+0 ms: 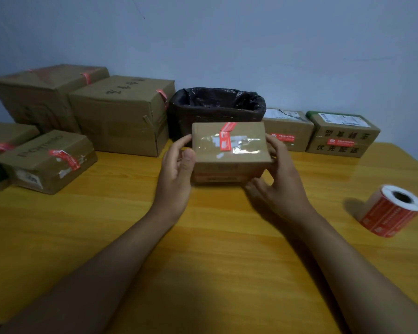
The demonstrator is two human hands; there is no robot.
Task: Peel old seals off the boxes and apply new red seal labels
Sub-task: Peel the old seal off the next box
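Left hand (176, 174) and right hand (279, 179) each grip an end of the small box (229, 150); fingers curled round it.

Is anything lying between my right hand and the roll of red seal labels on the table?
Nothing visible does. The right hand grips the small brown cardboard box along with the left hand, and only bare yellow wooden table lies between it and the roll of red seal labels.

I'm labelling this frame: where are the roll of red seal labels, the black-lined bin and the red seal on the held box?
roll of red seal labels (388, 216): head view, red outer side.
black-lined bin (216, 114): head view, front wall.
red seal (226, 140): head view, strip on held box's top.
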